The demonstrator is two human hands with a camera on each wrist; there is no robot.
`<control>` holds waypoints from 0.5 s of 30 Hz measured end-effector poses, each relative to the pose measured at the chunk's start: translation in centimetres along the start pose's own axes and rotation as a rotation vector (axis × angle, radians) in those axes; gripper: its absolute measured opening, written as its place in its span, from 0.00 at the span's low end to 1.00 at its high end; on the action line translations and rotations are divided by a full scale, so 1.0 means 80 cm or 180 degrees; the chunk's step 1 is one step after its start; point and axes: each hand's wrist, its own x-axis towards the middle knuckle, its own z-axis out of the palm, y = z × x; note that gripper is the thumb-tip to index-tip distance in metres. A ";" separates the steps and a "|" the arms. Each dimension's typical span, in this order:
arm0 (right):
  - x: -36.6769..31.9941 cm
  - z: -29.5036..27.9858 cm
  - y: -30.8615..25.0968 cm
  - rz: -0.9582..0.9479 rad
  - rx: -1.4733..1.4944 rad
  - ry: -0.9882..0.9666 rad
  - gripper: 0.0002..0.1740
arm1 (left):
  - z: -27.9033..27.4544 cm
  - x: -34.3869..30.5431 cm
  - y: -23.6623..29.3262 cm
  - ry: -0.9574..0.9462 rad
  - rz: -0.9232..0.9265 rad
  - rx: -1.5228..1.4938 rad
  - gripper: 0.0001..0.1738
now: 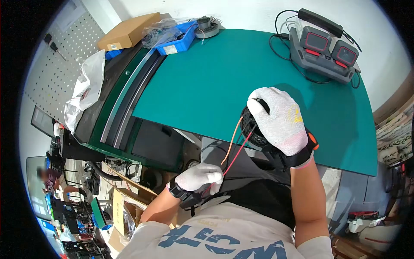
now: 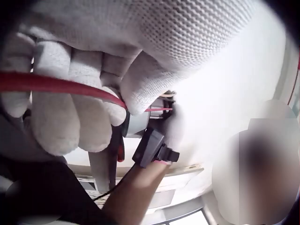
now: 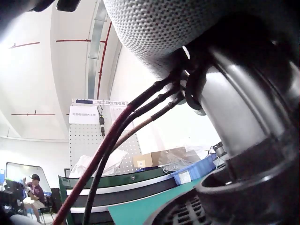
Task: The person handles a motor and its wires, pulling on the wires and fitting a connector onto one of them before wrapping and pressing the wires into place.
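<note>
A round black part with a ribbed rim is gripped by my gloved right hand at the front edge of the green table. In the right wrist view a smooth metal cylinder shows on it, with red, black and orange-brown wires leaving its side. My gloved left hand, lower and to the left, pinches the red wire between thumb and forefinger; the left wrist view shows that wire crossing the curled fingers. The orange wire hangs with its end free.
On the green table a blue bin and a grey round part stand at the back left. A grey device with two red-trimmed blocks and cables lies at the back right. A cardboard box sits at the far left.
</note>
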 end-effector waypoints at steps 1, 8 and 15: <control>0.001 0.000 0.000 0.0017 -0.0017 -0.0015 0.07 | -0.003 -0.002 -0.015 0.0009 0.0002 -0.0011 0.23; 0.002 -0.004 -0.006 0.0150 -0.0032 -0.0157 0.07 | -0.002 -0.009 -0.041 -0.0994 -0.0317 -0.0553 0.26; 0.003 -0.006 -0.007 0.0143 -0.0008 -0.0189 0.07 | -0.019 -0.013 -0.065 -0.1080 -0.0424 -0.0274 0.18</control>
